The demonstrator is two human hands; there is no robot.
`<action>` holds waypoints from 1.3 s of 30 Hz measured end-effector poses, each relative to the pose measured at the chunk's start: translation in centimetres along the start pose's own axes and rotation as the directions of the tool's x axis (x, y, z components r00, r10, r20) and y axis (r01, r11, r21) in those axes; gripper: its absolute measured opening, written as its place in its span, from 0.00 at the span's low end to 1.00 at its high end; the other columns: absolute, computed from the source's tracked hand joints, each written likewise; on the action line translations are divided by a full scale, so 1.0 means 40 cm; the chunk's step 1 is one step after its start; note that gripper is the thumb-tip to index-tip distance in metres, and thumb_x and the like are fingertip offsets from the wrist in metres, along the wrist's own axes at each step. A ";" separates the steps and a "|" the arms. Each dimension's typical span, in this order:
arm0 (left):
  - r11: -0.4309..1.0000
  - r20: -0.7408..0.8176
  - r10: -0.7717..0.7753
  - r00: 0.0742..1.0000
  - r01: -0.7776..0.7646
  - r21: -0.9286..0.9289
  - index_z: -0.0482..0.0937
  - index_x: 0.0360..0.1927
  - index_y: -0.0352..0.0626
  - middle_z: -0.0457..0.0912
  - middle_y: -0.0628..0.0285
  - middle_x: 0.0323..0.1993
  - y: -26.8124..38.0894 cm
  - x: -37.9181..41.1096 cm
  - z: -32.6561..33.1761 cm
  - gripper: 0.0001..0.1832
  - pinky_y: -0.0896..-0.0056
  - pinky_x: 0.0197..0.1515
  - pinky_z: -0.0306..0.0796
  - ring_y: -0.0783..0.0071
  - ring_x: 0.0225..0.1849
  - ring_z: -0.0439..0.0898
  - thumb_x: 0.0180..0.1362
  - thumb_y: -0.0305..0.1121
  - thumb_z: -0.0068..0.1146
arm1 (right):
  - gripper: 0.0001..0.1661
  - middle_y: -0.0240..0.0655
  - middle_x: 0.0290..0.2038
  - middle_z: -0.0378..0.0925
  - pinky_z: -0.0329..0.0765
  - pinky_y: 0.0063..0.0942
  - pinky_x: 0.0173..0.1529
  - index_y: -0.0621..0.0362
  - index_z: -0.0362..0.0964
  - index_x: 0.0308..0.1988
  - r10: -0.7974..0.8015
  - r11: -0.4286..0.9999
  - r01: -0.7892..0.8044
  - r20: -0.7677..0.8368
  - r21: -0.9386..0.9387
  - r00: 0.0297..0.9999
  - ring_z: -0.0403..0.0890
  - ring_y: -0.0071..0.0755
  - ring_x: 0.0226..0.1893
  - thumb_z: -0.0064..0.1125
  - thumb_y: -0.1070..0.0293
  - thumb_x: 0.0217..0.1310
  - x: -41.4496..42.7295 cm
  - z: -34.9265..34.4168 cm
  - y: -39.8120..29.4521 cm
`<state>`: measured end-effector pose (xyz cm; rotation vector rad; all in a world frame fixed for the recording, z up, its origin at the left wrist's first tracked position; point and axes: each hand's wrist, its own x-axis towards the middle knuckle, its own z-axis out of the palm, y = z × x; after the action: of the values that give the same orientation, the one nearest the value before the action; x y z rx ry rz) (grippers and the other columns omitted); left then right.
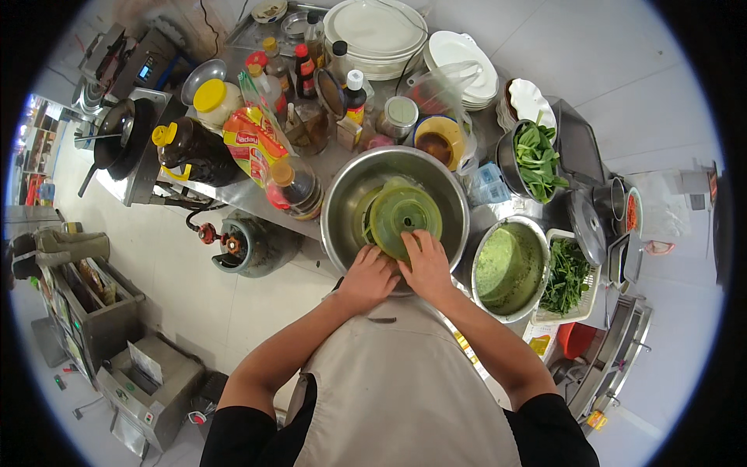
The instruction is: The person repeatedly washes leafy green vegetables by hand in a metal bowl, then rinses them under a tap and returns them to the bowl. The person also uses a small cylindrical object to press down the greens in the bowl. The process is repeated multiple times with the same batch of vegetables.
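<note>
A wide stainless steel bowl [331,233] stands before me at the counter's near edge. Inside it sits a translucent yellow-green plastic container [363,217], topped by a round lid [407,204] of like colour with a small dark hole near its middle. My left hand [369,277] reaches over the bowl's near rim, its fingers curled at the container's near side; their tips are partly hidden. On the lid's near edge, my right hand [428,262] has its fingertips pressed. Bits of green leaf show at the container's left.
To the right stand a pot of green liquid [508,265], a white basket of leafy greens [563,277] and a pan of leaves [534,157]. Sauce bottles [304,70], a yellow enamel bowl [437,143] and stacked white plates [376,29] fill the back. A gas cylinder [257,245] stands below left.
</note>
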<state>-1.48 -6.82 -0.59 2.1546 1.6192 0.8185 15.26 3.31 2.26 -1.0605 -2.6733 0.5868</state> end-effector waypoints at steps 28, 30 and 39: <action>0.912 -0.198 -0.402 0.894 0.410 -0.005 0.83 0.53 0.33 0.76 0.54 0.60 -0.029 -0.008 -0.044 0.18 0.52 0.60 0.72 0.49 0.61 0.72 0.59 0.29 0.61 | 0.37 0.51 0.55 0.69 0.79 0.49 0.55 0.63 0.69 0.62 0.032 0.996 -0.032 0.003 0.082 0.999 0.79 0.60 0.53 0.74 0.69 0.54 0.028 0.000 -0.012; 0.920 -0.156 -0.378 0.913 0.389 0.044 0.82 0.54 0.32 0.77 0.53 0.60 -0.033 -0.009 -0.033 0.19 0.51 0.61 0.71 0.48 0.62 0.72 0.60 0.29 0.61 | 0.37 0.51 0.56 0.69 0.79 0.49 0.55 0.63 0.69 0.62 0.033 0.995 -0.033 -0.001 0.091 0.999 0.79 0.60 0.53 0.74 0.69 0.54 0.029 0.000 -0.013; 0.959 -0.093 -0.283 0.955 0.285 0.004 0.81 0.51 0.32 0.77 0.49 0.58 -0.071 -0.018 -0.029 0.16 0.48 0.61 0.72 0.46 0.59 0.76 0.62 0.30 0.60 | 0.37 0.50 0.56 0.69 0.78 0.49 0.57 0.64 0.69 0.62 0.015 0.999 -0.018 0.058 0.051 0.998 0.78 0.59 0.54 0.73 0.69 0.53 0.024 0.021 -0.011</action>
<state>-4.50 -6.73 -1.49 1.8570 1.9312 0.8240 14.02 3.46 1.73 -1.0690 -2.6850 0.6967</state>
